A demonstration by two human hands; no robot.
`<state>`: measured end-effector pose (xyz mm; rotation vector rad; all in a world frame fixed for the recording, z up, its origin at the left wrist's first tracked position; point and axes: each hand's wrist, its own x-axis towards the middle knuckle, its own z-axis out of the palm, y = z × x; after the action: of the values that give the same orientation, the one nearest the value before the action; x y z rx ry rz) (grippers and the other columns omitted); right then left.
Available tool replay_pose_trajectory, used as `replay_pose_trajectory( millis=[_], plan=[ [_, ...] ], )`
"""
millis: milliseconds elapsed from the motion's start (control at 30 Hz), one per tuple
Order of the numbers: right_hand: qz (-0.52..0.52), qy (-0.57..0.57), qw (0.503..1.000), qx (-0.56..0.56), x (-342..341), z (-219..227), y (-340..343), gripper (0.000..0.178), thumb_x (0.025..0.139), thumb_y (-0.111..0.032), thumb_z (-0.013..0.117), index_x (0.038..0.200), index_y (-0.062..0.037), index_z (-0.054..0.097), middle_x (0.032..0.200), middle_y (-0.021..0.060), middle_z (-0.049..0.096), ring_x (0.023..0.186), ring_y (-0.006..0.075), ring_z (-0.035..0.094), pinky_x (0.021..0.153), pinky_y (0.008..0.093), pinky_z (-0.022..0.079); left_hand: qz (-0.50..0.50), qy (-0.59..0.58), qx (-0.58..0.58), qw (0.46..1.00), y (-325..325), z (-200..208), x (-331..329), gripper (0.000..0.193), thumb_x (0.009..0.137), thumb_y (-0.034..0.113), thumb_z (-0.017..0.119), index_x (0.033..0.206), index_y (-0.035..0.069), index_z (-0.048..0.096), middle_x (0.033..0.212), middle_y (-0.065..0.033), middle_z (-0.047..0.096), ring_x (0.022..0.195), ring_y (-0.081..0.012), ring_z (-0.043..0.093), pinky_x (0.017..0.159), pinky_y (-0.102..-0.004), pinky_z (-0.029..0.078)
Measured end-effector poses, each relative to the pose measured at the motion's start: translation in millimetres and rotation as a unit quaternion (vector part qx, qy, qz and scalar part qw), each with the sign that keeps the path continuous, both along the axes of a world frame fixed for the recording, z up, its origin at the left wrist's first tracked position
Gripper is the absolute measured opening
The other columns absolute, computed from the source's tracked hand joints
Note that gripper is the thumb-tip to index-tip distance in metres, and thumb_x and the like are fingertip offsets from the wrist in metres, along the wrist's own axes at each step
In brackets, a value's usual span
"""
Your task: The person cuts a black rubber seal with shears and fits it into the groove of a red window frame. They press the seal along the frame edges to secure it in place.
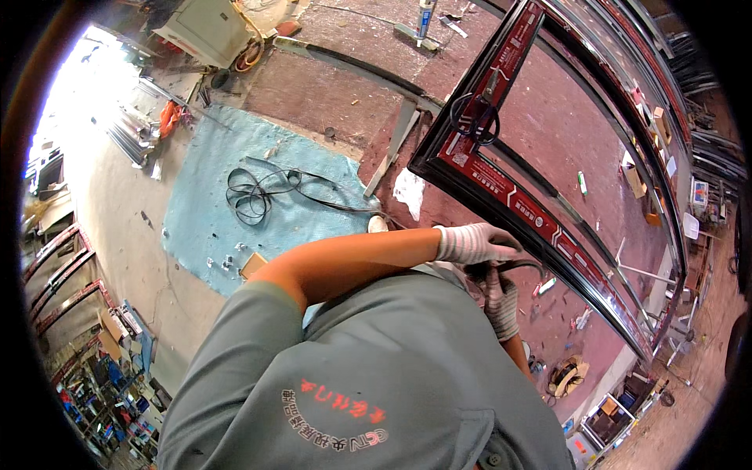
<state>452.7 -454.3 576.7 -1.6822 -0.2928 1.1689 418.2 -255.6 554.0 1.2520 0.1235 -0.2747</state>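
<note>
Striped work gloves cover both my hands, which meet close to my body beside the window frame. My left hand (476,243) reaches across from the left, its fingers bent over a black rubber strip (523,263). Just below it, my right hand (500,301) is closed on the same strip, partly hidden by the left hand. The dark frame (517,205) with red protective film lies on the red-brown worktable (548,102). Black-handled scissors (475,119) rest on its near corner. More black strip (251,196) lies in loose loops on a blue mat (196,168).
A sealant tube (425,19) stands at the table's far side. White crumpled plastic (408,192) lies left of the frame. A beige cabinet (205,33) is at the far left. Small metal parts (227,258) and a tan block (252,265) sit at the mat's near edge.
</note>
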Motion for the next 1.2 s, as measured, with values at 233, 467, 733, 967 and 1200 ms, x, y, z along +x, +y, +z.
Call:
replay_pose_trajectory(
  millis=[233,467,733,967,1200],
  plan=[
    [-0.154,-0.274,0.948,0.048,23.4,45.9,14.6,0.038,0.105,-0.032,0.051,0.109,0.0025,0.067,0.088,0.0068,0.068,0.077,0.0159,0.063,0.077,0.0322,0.05,0.347,0.002,0.177,0.921,56.7,-20.3,-57.9,0.029,0.094,0.018,0.071,0.118,0.002,0.069,0.103,-0.0088,0.074,0.092,-0.0136,0.067,0.085,-0.0303,0.054],
    [-0.128,-0.527,0.84,-0.015,105.4,-6.3,48.6,0.031,0.102,-0.028,0.058,0.095,-0.001,0.071,0.072,0.009,0.067,0.064,0.0174,0.062,0.062,0.0322,0.049,0.444,0.014,0.258,0.858,121.7,-29.2,-48.3,0.026,0.091,0.011,0.073,0.115,0.003,0.071,0.101,-0.0071,0.071,0.092,-0.0168,0.067,0.085,-0.0292,0.053],
    [-0.096,-0.603,0.792,-0.008,147.7,-54.0,76.4,0.031,0.101,-0.028,0.06,0.092,0.0002,0.07,0.08,0.0181,0.067,0.072,0.028,0.064,0.07,0.0388,0.05,0.461,0.042,0.187,0.866,113.9,-27.0,-37.1,0.02,0.089,0.012,0.077,0.106,0.003,0.075,0.1,-0.0055,0.071,0.091,-0.0155,0.066,0.082,-0.0289,0.052],
    [-0.083,-0.497,0.864,0.007,157.8,-58.9,72.7,0.033,0.1,-0.031,0.063,0.098,0.0013,0.071,0.083,0.0154,0.07,0.074,0.0256,0.063,0.075,0.0376,0.05,0.506,0.106,0.125,0.847,111.1,-31.5,-24.4,0.015,0.088,0.012,0.077,0.097,0.001,0.075,0.091,-0.0057,0.075,0.082,-0.0127,0.066,0.077,-0.0279,0.053],
    [-0.077,-0.504,0.86,-0.022,156.3,-56.9,74.5,0.036,0.099,-0.033,0.065,0.094,0.002,0.072,0.083,0.0149,0.07,0.074,0.0207,0.063,0.074,0.0346,0.051,0.419,0.188,0.249,0.853,119.9,-12.2,-16.6,0.022,0.091,0.019,0.072,0.101,-0.001,0.071,0.086,-0.0082,0.071,0.076,-0.0162,0.062,0.075,-0.0321,0.052]
  ],
)
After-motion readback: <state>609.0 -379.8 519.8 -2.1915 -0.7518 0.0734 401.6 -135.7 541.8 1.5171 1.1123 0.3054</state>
